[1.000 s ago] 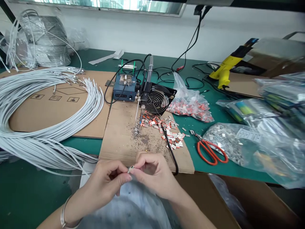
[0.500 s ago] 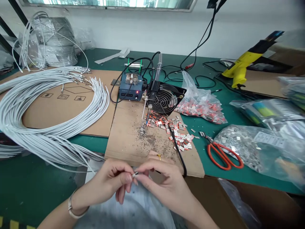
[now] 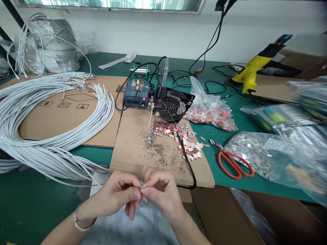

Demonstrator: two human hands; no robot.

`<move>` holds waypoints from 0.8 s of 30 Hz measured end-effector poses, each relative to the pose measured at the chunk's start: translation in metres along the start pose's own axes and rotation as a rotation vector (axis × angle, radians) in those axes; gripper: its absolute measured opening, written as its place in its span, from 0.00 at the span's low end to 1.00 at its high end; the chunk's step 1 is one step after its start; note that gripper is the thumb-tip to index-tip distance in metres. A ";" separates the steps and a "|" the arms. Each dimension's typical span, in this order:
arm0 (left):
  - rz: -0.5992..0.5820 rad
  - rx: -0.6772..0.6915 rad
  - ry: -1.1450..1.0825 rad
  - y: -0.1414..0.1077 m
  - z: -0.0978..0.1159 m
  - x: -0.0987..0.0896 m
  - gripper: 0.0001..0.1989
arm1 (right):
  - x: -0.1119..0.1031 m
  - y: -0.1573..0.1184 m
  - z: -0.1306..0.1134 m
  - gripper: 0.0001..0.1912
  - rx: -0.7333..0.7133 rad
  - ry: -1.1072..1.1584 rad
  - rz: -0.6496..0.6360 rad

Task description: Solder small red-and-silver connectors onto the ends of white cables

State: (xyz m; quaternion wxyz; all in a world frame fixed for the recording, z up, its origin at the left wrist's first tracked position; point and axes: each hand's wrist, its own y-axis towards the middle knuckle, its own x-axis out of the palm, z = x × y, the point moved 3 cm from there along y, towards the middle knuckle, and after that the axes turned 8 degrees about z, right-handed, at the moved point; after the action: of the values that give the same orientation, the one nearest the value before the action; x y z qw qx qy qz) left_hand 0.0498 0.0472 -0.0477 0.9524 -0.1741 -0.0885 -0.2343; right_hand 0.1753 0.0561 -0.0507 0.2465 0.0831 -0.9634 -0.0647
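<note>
My left hand (image 3: 121, 192) and my right hand (image 3: 160, 194) meet fingertip to fingertip above my lap, at the front edge of the cardboard sheet (image 3: 130, 149). Both are pinched around a tiny pale piece (image 3: 142, 189), mostly covered by the fingers. Beyond them a soldering iron (image 3: 160, 93) points down at a heap of solder bits (image 3: 149, 140). Small white and orange parts (image 3: 192, 149) lie scattered to its right. A black fan (image 3: 173, 106) and a blue soldering unit (image 3: 136, 95) stand behind.
Bundled white cables (image 3: 87, 131) curve across the left side. Orange-handled scissors (image 3: 236, 165) and a bag of metal parts (image 3: 251, 153) lie right. Farther back are a bag of orange parts (image 3: 212, 114) and a yellow tool (image 3: 251, 73). An open box (image 3: 217, 214) sits below the edge.
My right hand has curled in closer against my left fingertips, covering more of the small piece. The bench scene has shifted slightly left in view.
</note>
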 end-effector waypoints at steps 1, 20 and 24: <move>0.016 0.002 -0.013 0.001 0.000 0.000 0.22 | -0.001 0.000 0.006 0.07 0.030 0.100 0.030; 0.216 0.201 0.415 -0.008 0.003 0.002 0.14 | -0.006 -0.004 -0.020 0.07 -0.155 -0.478 0.049; 0.210 0.117 0.156 -0.003 -0.002 0.005 0.15 | -0.002 -0.010 0.003 0.10 -0.083 -0.256 0.252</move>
State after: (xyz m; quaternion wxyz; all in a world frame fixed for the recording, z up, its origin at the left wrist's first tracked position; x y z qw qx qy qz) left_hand 0.0528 0.0417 -0.0473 0.9842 -0.1077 -0.0089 -0.1404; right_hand 0.1773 0.0470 -0.0559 0.1314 -0.0577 -0.9862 -0.0831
